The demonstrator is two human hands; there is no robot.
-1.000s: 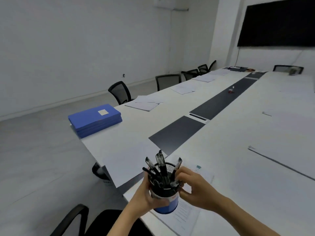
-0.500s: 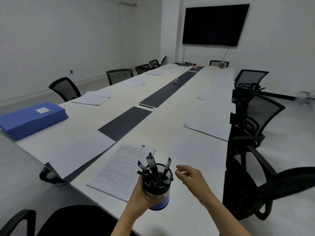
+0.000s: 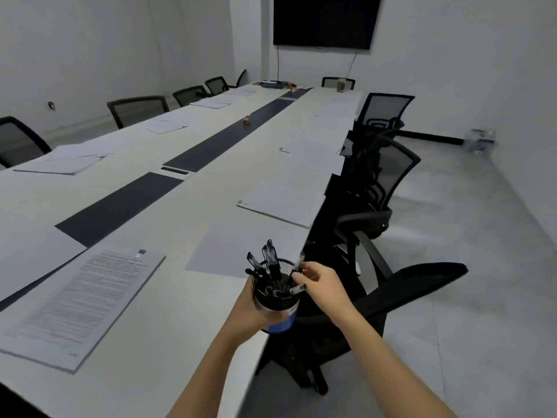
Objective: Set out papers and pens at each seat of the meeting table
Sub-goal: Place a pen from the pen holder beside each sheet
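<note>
A round black mesh cup (image 3: 278, 300) of dark pens (image 3: 271, 259) sits wrapped in the left hand (image 3: 250, 306) above the near right table (image 3: 168, 312) edge; right hand (image 3: 321, 285) fingertips pinch one pen.

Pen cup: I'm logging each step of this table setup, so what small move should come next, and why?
Probably draw one pen up out of the pen cup. The left hand holds the cup above the table edge, the right hand has its fingertips at a pen on the rim, and the blank sheet at the nearest seat has no pen beside it.
</note>
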